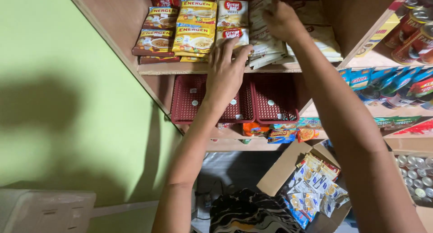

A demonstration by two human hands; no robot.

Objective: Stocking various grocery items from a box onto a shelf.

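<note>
sorting white sachets (266, 48) beside yellow sachets (195, 30), wooden shelf (180, 69).

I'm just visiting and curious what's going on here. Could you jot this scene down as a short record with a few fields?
Place: wooden shelf unit beside a green wall
Left hand: spread flat on the front of the white sachet stack
Right hand: gripping the top of upright white sachets
Beside them: yellow and brown sachet packs
Shelf below: two red mesh baskets
Floor: open cardboard box of small sachets
Far right: cans on shelves
</note>
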